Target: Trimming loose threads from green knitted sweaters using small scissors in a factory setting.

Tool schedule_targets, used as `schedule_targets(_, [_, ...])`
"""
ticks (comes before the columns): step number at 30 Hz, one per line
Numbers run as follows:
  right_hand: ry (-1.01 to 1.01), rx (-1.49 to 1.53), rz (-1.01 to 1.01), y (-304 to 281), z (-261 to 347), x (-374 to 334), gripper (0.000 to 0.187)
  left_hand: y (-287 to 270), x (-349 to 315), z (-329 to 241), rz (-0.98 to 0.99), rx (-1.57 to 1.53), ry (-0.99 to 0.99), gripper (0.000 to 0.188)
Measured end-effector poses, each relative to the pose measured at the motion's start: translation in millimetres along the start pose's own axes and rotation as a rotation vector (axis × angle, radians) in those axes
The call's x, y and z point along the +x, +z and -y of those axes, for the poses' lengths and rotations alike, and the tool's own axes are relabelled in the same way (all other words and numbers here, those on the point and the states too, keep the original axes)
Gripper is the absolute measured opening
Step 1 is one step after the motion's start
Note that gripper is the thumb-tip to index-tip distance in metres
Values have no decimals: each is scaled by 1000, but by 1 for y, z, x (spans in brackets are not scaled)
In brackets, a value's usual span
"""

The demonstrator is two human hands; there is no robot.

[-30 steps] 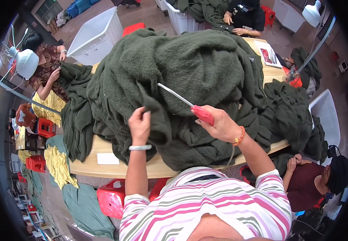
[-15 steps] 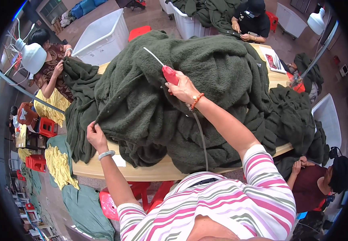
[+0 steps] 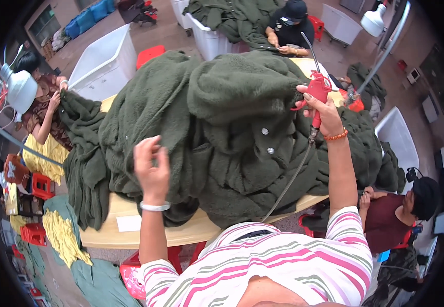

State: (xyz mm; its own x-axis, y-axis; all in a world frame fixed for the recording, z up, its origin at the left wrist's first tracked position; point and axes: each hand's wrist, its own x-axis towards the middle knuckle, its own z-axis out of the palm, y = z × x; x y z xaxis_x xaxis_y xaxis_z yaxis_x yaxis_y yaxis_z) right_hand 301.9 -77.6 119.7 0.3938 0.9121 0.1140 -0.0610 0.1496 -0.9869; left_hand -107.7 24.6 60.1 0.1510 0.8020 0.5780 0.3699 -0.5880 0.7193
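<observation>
A large heap of dark green fleece garments (image 3: 150, 102) covers most of the wooden table (image 3: 181, 236). My right hand (image 3: 328, 118) is closed round a red air blow gun (image 3: 320, 88), whose long thin nozzle points up and away. Its thumb and finger side meets the edge of a raised fold; whether they pinch the fleece I cannot tell. A grey hose (image 3: 292, 181) runs from the gun down towards my waist. Over the near left of the heap is my left hand (image 3: 153, 166), loosely curled with fingers apart and nothing visible in it. Two pale round buttons (image 3: 268, 141) show on the fleece.
People work at the left (image 3: 42, 97), far side (image 3: 291, 28) and right (image 3: 393, 212). White bins (image 3: 104, 61) stand beyond the table. Lamps on bent poles hang at left (image 3: 21, 92) and right (image 3: 373, 21). A white paper (image 3: 128, 223) lies on the near edge.
My right hand has swung right with the blow gun, and the nozzle now points up instead of left. My left hand has let go of the garment edge and moved right. The view has shifted.
</observation>
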Motion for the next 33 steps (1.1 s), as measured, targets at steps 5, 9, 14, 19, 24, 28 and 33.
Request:
schedule_targets(5, [8,2,-82,-29,3,-31,30,97,14,-5,187,167,243,85])
schedule_targets(9, [31,-20,-47,-43,8,-46,30,147,42,19,253,260,347,53])
schedule_targets(14, [44,-52,-34,-74,5,-55,30,137,92,-8,131,-10,310,36])
schedule_targets(19, [10,-79,-68,-94,-10,-61,29,132,138,-84,-151,-26,511,42])
schedule_targets(24, [209,-281,-32,-96,-32,-72,36,194,82,-145,380,-346,787,39])
schedule_targets(28, [219,-277,-40,-98,-44,-67,37,219,-17,-105,977,-434,675,43])
schedule_targets(33, [140,-240,-13,-74,-36,-50,38,208,-40,-107,1134,-461,552,39])
